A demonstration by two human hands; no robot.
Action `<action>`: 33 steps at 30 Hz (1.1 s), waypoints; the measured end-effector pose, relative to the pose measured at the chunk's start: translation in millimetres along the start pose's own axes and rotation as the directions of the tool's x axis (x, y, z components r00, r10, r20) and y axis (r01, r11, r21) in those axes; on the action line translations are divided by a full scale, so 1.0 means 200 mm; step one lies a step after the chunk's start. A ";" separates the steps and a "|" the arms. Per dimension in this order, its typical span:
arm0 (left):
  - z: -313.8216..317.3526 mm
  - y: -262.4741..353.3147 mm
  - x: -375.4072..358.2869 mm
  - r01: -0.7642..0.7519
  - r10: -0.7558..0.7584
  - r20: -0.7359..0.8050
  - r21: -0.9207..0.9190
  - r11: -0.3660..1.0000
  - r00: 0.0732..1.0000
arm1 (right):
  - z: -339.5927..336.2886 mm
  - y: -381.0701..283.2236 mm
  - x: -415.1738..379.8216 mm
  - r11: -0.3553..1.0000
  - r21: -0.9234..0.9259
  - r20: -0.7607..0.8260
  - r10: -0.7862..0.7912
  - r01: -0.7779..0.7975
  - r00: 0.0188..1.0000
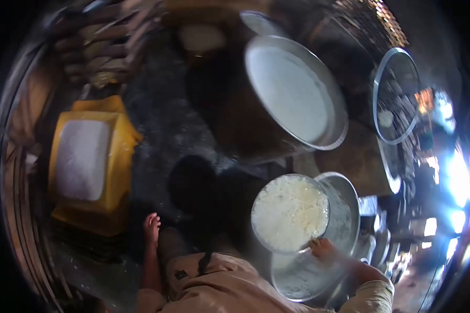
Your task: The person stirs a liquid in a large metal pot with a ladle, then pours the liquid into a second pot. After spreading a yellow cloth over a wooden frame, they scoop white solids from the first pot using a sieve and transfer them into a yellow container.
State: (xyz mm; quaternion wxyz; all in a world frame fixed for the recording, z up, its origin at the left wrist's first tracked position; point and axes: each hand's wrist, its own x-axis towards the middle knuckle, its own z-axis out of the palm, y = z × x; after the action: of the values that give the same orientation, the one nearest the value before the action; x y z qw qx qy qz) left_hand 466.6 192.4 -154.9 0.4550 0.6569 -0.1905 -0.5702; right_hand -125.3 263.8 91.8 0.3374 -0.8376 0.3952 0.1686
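Note:
My right hand [325, 249] is closed on the rim of a round metal bowl filled with white, frothy, lumpy stuff [290, 214]. The bowl overlaps a wide metal basin [344, 195] that sits below and to its right. My left hand [151, 225] hangs low at my side, fingers loosely apart, with nothing in it. Ahead of me stands a big dark pot [235, 122], its broad metal rim around a white liquid [290, 94].
On the left, a yellow cloth [117, 172] lines a box-shaped holder of white material [83, 159]. Logs [96, 39] are stacked at the back left. A large metal ring-shaped rim [377, 104] is at the right, near bright daylight. The dark floor [162, 115] looks wet.

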 end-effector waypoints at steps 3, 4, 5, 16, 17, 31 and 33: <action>-0.59 -0.13 0.04 0.124 -0.142 -0.183 -0.104 0.987 0.973 | 0.01 -0.16 0.52 0.763 0.495 0.115 0.417 -0.416 0.902; -0.74 -0.19 0.04 0.105 -0.138 -0.258 -0.136 0.985 0.956 | -0.05 -0.26 0.75 0.636 0.624 0.160 0.465 -0.454 0.871; -0.89 -0.21 0.02 0.091 -0.143 -0.341 -0.166 0.982 0.929 | -0.07 -0.34 0.96 0.557 0.688 0.199 0.473 -0.466 0.858; -1.52 0.02 -0.46 0.145 -0.386 -0.639 -0.396 0.907 0.665 | 0.29 -1.44 3.57 0.859 0.456 -0.167 -0.174 0.233 0.970; -1.53 -0.06 -0.50 0.129 -0.379 -0.653 -0.397 0.909 0.655 | 0.39 -1.54 3.77 0.429 0.900 0.037 0.097 -0.075 0.995; -1.29 -0.45 -0.87 0.041 -0.485 -0.528 -0.646 0.763 0.697 | 0.61 -2.01 4.78 0.747 0.111 -0.683 -0.422 0.656 0.596; -1.29 -0.40 -0.81 0.060 -0.472 -0.519 -0.625 0.779 0.713 | 0.49 -1.97 4.74 0.866 0.138 -0.594 -0.315 0.480 0.740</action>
State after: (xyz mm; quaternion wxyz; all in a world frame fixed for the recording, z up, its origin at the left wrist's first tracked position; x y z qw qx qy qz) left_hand 638.4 456.5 -142.5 0.5733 0.6681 0.2594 -0.3972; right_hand 775.6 -5.8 -329.2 0.3527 -0.8578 0.3052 -0.2158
